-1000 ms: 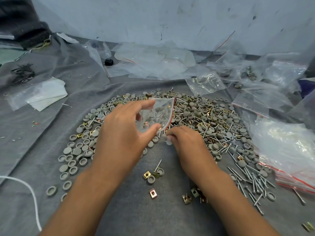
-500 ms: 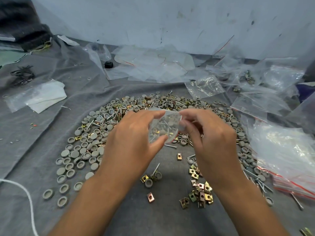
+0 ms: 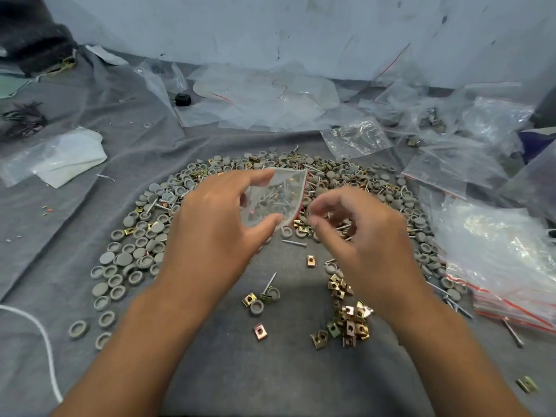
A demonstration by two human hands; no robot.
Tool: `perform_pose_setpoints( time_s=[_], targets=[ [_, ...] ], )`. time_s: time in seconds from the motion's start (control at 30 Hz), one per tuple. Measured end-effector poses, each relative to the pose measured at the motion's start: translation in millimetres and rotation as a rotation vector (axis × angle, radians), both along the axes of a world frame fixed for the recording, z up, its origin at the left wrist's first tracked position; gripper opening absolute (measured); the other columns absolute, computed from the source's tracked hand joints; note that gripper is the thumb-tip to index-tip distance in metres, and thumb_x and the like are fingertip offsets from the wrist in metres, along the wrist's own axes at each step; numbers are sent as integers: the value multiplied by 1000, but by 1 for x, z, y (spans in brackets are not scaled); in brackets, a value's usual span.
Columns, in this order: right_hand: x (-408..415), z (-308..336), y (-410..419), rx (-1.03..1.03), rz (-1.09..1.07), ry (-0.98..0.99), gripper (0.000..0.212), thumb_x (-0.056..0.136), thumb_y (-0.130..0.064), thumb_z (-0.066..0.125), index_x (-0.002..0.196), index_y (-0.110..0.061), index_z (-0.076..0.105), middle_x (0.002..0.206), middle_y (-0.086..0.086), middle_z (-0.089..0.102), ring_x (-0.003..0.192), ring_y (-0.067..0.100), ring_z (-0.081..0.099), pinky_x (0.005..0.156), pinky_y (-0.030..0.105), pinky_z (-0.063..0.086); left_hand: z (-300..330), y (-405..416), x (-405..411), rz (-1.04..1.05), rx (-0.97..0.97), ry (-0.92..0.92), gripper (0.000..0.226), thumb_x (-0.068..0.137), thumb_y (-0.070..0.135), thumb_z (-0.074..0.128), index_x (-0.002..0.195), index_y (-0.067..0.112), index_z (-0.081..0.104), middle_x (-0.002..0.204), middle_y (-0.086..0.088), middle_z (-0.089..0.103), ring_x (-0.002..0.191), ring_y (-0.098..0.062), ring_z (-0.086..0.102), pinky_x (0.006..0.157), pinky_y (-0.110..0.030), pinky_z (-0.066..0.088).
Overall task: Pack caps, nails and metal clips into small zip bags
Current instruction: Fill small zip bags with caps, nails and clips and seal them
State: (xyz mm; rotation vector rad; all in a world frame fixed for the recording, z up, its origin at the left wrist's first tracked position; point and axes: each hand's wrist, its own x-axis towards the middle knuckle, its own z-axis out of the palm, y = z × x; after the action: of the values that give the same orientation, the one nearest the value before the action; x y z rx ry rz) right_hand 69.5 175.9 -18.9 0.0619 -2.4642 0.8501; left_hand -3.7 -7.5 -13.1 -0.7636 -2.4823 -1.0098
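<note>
My left hand (image 3: 210, 233) pinches a small clear zip bag (image 3: 275, 197) between thumb and fingers, above the heap. The bag has a red strip along its right edge and holds nails and a few small parts. My right hand (image 3: 364, 239) hovers just right of that edge, its fingers loosely curled and blurred, with nothing visible between them. Grey round caps (image 3: 141, 245) spread in a wide arc on the grey cloth (image 3: 270, 371). A loose nail (image 3: 294, 243) lies below the bag. Brass metal clips (image 3: 349, 323) are heaped under my right wrist.
A stack of empty red-striped zip bags (image 3: 511, 299) lies at the right. Crumpled clear plastic bags (image 3: 270, 100) cover the back, with a small black object (image 3: 182, 99) among them. Folded white plastic (image 3: 69, 158) and a white cord (image 3: 45, 341) lie at the left.
My right hand rose from the cloth to the bag's mouth, then drew back a little to the right. The bag in my left hand turned, so its red edge now shows again.
</note>
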Motion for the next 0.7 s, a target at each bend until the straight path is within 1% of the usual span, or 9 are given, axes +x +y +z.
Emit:
perform_pose_setpoints(
  time_s=[0.03,0.1,0.17,0.23,0.37,0.47,0.5,0.6,0.7],
  targets=[
    [2,-3,3,13,66,-158,14,92,-34,69,103,-41,63,98,-25,61,92,-3,59,75,9,44,0,0,-1,3,0,2,56,75,34,85,128,29,65,108,16,68,84,-9,60,80,-33,52],
    [3,-13,1,180,196,-389,20,93,-38,65,112,-45,65,108,-26,58,103,-4,52,88,16,44,-1,0,-1,1,1,7,56,76,34,85,128,29,65,109,16,68,84,-8,59,80,-32,51],
    [1,-23,-9,280,282,-457,24,97,-34,64,120,-40,67,115,-20,58,114,3,48,99,31,44,-1,1,0,-5,1,9,55,76,34,84,128,29,65,110,17,68,84,-6,59,79,-28,50],
    [-1,-27,-17,287,322,-496,25,97,-33,66,122,-38,66,112,-20,60,113,5,46,99,34,44,-1,2,1,-3,0,10,54,77,34,84,128,29,65,111,17,68,84,-5,58,79,-25,47],
    [-1,-26,-14,256,308,-562,32,92,-37,73,122,-41,62,102,-26,60,98,-7,50,93,29,49,0,2,2,-2,0,4,54,77,34,84,128,29,65,111,17,68,84,-6,59,80,-26,49],
    [7,-10,11,128,253,-625,27,85,-46,77,108,-44,63,97,-27,62,93,-9,57,82,17,51,1,1,3,-7,-12,0,55,77,35,83,129,29,65,113,16,69,83,-5,58,79,-22,45],
    [12,-5,19,122,276,-684,31,79,-51,81,104,-44,63,97,-26,62,94,-8,57,79,16,50,1,0,3,-9,-17,-2,55,78,36,83,129,29,65,113,16,68,83,-4,58,79,-22,44],
    [24,-3,24,232,361,-869,50,61,-58,90,101,-44,64,96,-27,60,92,-9,53,76,15,44,1,0,4,-24,-36,-10,55,79,36,82,130,30,64,114,17,68,84,-5,59,81,-24,47],
    [28,-12,8,342,410,-884,45,64,-51,91,98,-40,63,92,-25,58,95,-8,46,78,12,35,2,1,5,-32,-35,-13,55,79,34,82,131,28,64,114,16,68,84,-5,59,82,-24,48]
  ],
)
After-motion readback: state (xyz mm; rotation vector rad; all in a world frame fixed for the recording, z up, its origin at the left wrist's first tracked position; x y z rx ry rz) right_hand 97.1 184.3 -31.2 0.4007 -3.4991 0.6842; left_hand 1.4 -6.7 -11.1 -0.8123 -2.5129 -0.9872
